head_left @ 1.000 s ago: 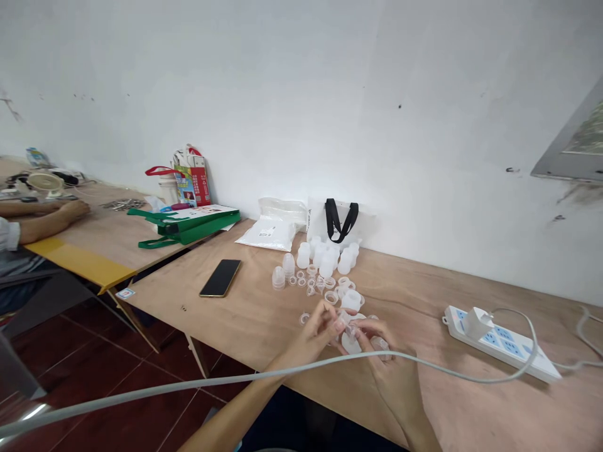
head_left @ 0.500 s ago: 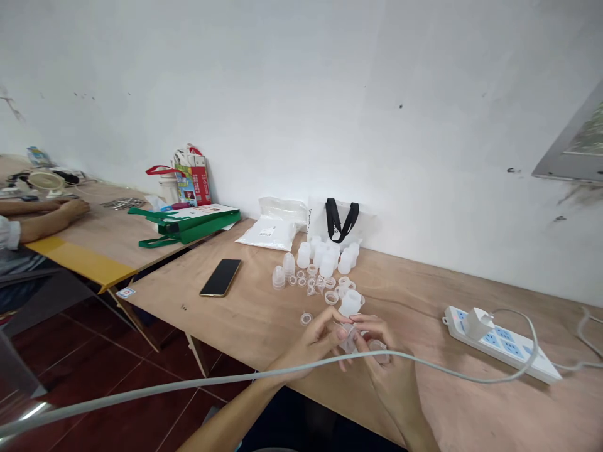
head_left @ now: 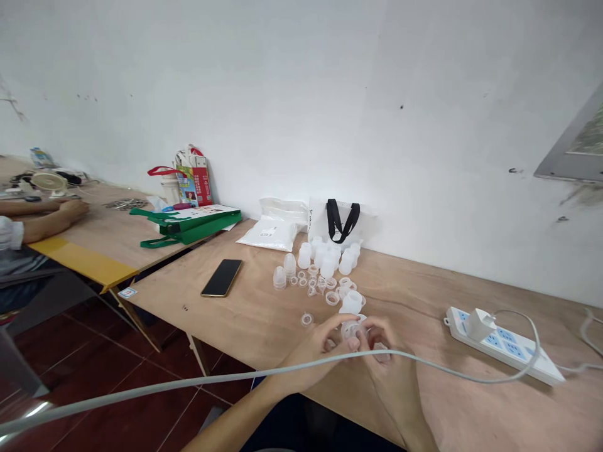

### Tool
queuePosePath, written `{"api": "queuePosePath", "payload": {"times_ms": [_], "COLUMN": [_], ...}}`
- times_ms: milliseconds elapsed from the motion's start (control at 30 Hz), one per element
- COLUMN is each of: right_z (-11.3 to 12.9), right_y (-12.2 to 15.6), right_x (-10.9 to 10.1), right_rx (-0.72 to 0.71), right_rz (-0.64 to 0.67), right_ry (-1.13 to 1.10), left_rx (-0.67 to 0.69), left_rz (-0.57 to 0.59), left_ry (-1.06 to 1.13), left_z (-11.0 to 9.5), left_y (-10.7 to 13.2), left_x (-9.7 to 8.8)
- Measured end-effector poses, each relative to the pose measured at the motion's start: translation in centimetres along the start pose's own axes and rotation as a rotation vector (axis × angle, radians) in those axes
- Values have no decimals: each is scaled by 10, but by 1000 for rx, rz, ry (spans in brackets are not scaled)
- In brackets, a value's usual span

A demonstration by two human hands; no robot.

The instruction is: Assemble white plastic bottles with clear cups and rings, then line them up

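The fingers (head_left: 332,333) of the left hand (head_left: 313,351) and those of the right hand (head_left: 391,364) were curled together, gripping a translucent plastic piece (head_left: 352,330) from both sides just above the plywood desk (head_left: 264,314). The fingers hid most of it, so its exact shape could not be made out. A pale cable (head_left: 198,389) crossed in front of both hands and cut off part of the view. A further clear piece (head_left: 382,353) lay half hidden beside the right hand, too blurred to identify.

Just beyond stood a frosted plastic cup (head_left: 353,302), with a small clear ring (head_left: 306,319) to its left. Further rings and frosted cups (head_left: 325,260) clustered behind them, beside a black-screened phone (head_left: 221,277). To the right lay a white power strip (head_left: 494,339). A white bag with black handles (head_left: 342,220) leaned against the white wall (head_left: 282,94). Past the desk's left end, a co-worker's forearm (head_left: 51,216) rested on a second desk (head_left: 108,238), above dark red floor tiles (head_left: 94,351).
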State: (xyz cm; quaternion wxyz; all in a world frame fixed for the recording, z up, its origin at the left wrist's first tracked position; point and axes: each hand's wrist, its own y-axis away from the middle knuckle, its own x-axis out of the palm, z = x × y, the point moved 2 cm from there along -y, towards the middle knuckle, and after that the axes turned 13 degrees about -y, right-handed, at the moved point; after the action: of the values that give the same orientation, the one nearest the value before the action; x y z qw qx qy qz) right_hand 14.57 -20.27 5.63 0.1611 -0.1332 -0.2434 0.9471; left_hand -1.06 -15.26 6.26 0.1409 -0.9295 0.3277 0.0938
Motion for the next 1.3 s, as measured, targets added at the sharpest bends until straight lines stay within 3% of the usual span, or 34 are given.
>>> {"api": "queuePosePath", "payload": {"times_ms": [167, 400, 600, 767, 933, 1300], "right_z": [-4, -1, -5, 1, -9, -14], "right_y": [-2, -5, -3, -3, -5, 1], "right_x": [0, -7, -5, -2, -6, 3], "right_rx": [133, 155, 180, 237, 216, 196], "right_rz": [121, 231, 192, 247, 185, 163], "right_ry": [-194, -275, -234, -264, -232, -167], "left_rx": [-6, -2, 28, 26, 36, 36], "left_rz": [-33, -20, -47, -38, 44, 15], "left_ry": [-36, -38, -149, -124, -148, -218], "left_z": [0, -2, -3, -3, -5, -2], "left_y": [-1, 1, 1, 2, 4, 3], "left_x": [-2, -6, -6, -6, -4, -5]}}
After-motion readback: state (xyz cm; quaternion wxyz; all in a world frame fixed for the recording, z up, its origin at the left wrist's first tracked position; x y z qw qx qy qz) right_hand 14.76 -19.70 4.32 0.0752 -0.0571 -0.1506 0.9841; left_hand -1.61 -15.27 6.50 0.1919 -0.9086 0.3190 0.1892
